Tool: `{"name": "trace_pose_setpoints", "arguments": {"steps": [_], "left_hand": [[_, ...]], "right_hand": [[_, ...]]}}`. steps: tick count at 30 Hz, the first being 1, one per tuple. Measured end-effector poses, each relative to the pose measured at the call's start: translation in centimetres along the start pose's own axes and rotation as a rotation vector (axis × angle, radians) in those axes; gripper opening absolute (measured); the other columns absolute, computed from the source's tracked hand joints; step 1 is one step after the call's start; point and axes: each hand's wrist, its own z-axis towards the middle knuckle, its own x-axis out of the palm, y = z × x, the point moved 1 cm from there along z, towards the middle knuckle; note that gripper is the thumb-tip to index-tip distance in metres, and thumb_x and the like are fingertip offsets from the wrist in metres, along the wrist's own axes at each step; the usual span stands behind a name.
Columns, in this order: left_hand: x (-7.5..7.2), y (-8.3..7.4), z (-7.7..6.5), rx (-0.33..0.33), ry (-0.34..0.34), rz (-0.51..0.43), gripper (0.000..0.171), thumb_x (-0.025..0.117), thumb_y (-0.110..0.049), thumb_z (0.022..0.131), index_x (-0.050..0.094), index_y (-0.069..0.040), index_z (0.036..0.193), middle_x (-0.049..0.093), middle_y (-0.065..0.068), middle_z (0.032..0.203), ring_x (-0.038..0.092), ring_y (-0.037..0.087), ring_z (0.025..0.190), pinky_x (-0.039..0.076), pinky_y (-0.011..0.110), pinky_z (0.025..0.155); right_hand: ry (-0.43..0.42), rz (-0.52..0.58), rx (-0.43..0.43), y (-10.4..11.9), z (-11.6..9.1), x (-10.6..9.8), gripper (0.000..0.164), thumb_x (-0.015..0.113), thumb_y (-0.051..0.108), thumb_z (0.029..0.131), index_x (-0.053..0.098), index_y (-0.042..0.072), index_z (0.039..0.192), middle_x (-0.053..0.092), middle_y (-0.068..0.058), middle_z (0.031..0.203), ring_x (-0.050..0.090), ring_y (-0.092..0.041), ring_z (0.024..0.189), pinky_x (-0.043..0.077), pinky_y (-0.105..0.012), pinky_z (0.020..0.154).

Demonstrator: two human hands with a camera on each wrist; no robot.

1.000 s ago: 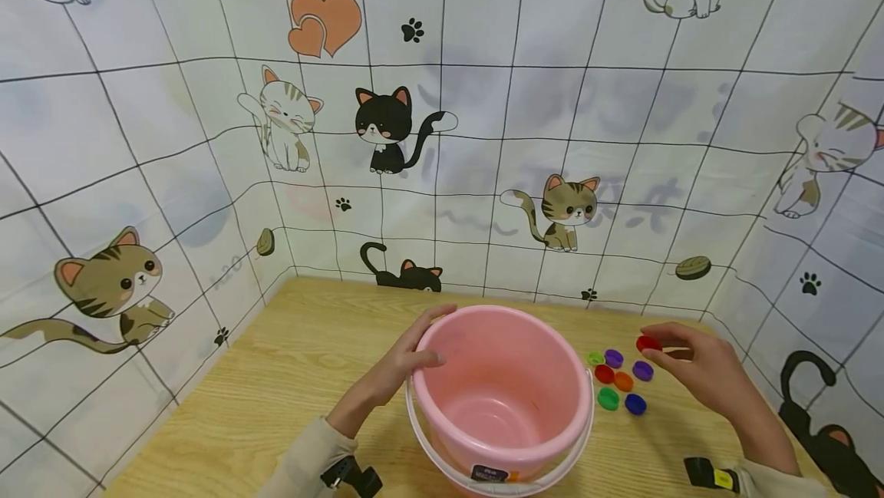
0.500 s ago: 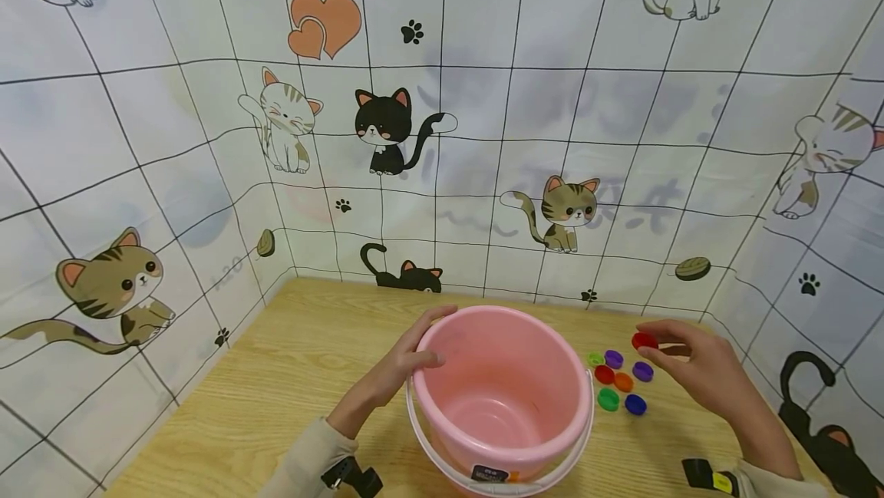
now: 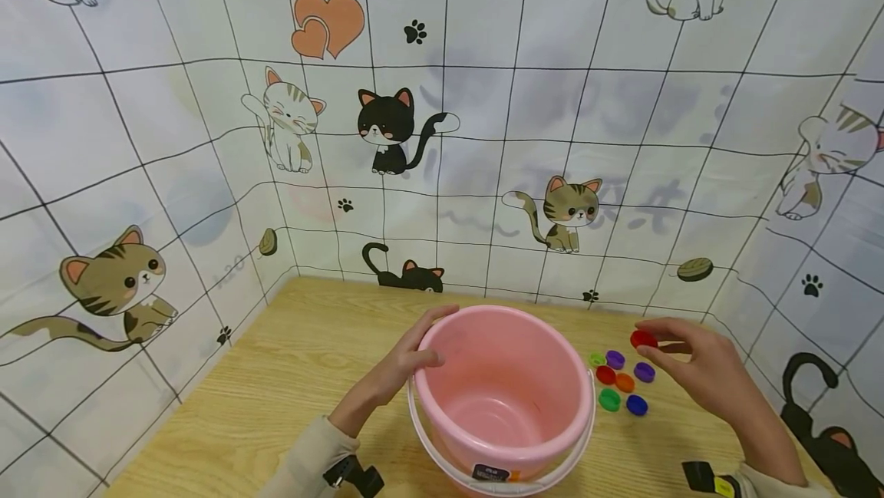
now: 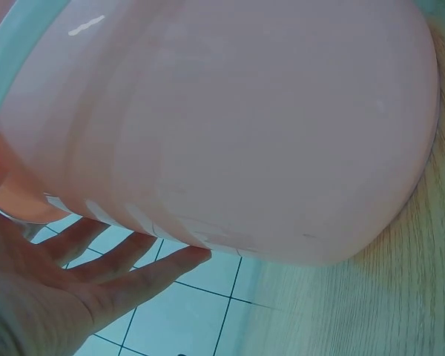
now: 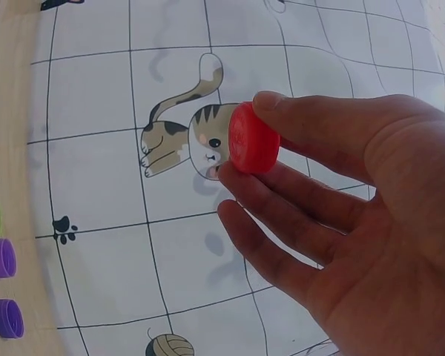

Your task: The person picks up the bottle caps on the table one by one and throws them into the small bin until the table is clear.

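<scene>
A pink bucket (image 3: 500, 375) with its white handle lowered stands on the table at front centre. My left hand (image 3: 397, 367) grips its left rim, thumb over the inside and fingers along the outer wall; the left wrist view shows those fingers (image 4: 141, 274) against the bucket's side. Above the table on the right, my right hand (image 3: 704, 364) pinches a red bottle cap (image 5: 254, 139) between thumb and fingertips. Below and left of it lie several loose caps, among them a green cap (image 3: 609, 400), a blue cap (image 3: 637, 405), an orange cap (image 3: 625, 383) and another red cap (image 3: 605, 374).
The wooden table (image 3: 276, 375) runs back to a cloth wall (image 3: 476, 137) printed with cats and grid lines, which also encloses both sides. The bucket's white handle (image 3: 442, 463) hangs around its front. Purple caps (image 3: 644, 372) lie near the right hand.
My right hand has shifted slightly left and up with the red cap still pinched. The left hand, the bucket and the caps on the table keep their places.
</scene>
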Motion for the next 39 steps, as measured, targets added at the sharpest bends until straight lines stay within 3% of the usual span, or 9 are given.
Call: {"name": "trace_pose_setpoints", "arguments": {"steps": [8, 18, 28, 34, 39], "left_hand": [[0.0, 0.0, 0.0, 0.005, 0.005, -0.014, 0.078, 0.053, -0.020, 0.088, 0.027, -0.018, 0.162, 0.041, 0.023, 0.154, 0.061, 0.051, 0.116, 0.057, 0.069, 0.081], [0.0, 0.0, -0.1, -0.006, -0.001, -0.005, 0.077, 0.053, -0.020, 0.089, 0.029, -0.022, 0.162, 0.041, 0.022, 0.153, 0.062, 0.049, 0.114, 0.057, 0.069, 0.081], [0.0, 0.1, 0.0, -0.010, 0.005, -0.016, 0.078, 0.053, -0.020, 0.088, 0.027, -0.019, 0.162, 0.040, 0.023, 0.153, 0.063, 0.049, 0.113, 0.058, 0.068, 0.081], [0.0, 0.0, 0.0, -0.010, 0.002, -0.017, 0.078, 0.053, -0.019, 0.088, 0.028, -0.020, 0.162, 0.040, 0.023, 0.153, 0.062, 0.050, 0.114, 0.057, 0.070, 0.081], [0.0, 0.0, -0.1, -0.010, 0.001, -0.009, 0.077, 0.053, -0.020, 0.088, 0.029, -0.021, 0.162, 0.041, 0.023, 0.153, 0.062, 0.049, 0.114, 0.058, 0.068, 0.081]], "right_hand": [[0.005, 0.008, -0.001, 0.9, 0.0, -0.1, 0.038, 0.082, 0.013, 0.086, 0.073, 0.006, 0.121, 0.076, -0.016, 0.106, 0.075, -0.034, 0.090, 0.053, -0.012, 0.067], [-0.028, -0.003, -0.051, 1.8, -0.2, -0.3, 0.039, 0.084, 0.009, 0.083, 0.073, 0.008, 0.120, 0.077, -0.014, 0.105, 0.074, -0.034, 0.089, 0.054, -0.012, 0.069], [-0.046, -0.015, -0.083, 2.4, -0.3, -0.5, 0.041, 0.085, 0.005, 0.081, 0.074, 0.009, 0.120, 0.077, -0.012, 0.105, 0.074, -0.034, 0.089, 0.056, -0.015, 0.069], [-0.058, -0.012, -0.119, 2.8, -0.3, -0.5, 0.041, 0.086, 0.006, 0.080, 0.075, 0.012, 0.119, 0.078, -0.008, 0.104, 0.073, -0.026, 0.089, 0.055, -0.012, 0.071], [-0.065, -0.015, -0.139, 3.2, -0.3, -0.6, 0.042, 0.086, 0.006, 0.079, 0.075, 0.012, 0.119, 0.078, -0.008, 0.104, 0.074, -0.027, 0.089, 0.053, -0.009, 0.072]]}}
